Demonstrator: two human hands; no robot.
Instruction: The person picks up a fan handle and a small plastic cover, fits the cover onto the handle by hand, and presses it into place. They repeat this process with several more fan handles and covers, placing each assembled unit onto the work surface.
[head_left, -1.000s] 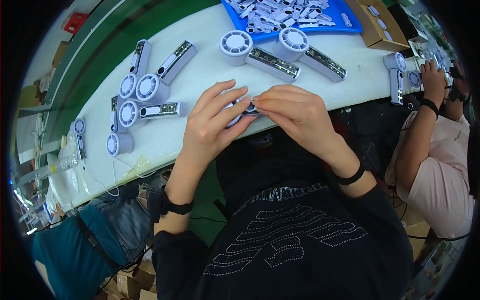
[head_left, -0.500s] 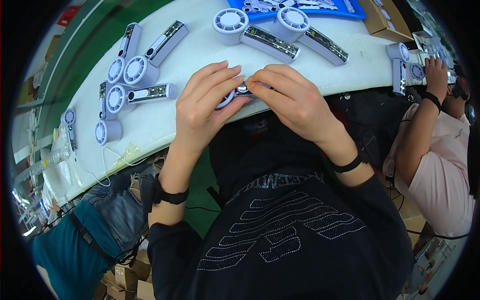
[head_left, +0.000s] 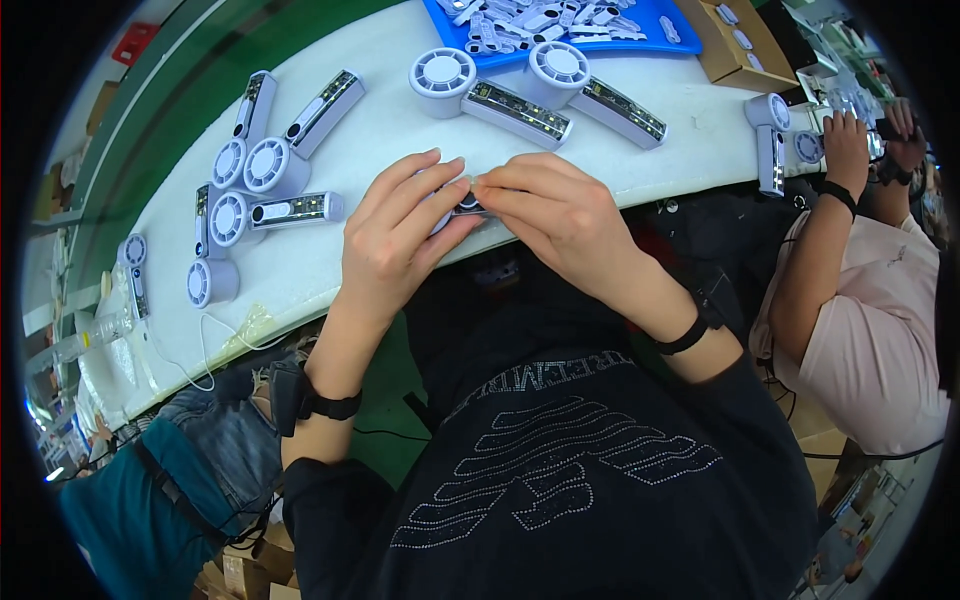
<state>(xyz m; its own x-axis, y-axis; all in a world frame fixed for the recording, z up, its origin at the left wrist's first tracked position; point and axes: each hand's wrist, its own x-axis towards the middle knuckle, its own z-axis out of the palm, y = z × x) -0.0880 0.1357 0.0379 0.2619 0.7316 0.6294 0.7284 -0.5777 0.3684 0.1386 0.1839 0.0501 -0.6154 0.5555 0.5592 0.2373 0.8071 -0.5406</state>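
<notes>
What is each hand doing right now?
Left hand: closed on the small fan.
Right hand: closed on the same fan.

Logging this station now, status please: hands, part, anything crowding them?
Left hand and right hand both closed on one small fan unit, at the table edge. Two open fan units lie beyond, apart. Nothing crowding.

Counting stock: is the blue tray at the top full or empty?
Full: the blue tray holds a heap of small pale parts.
</notes>
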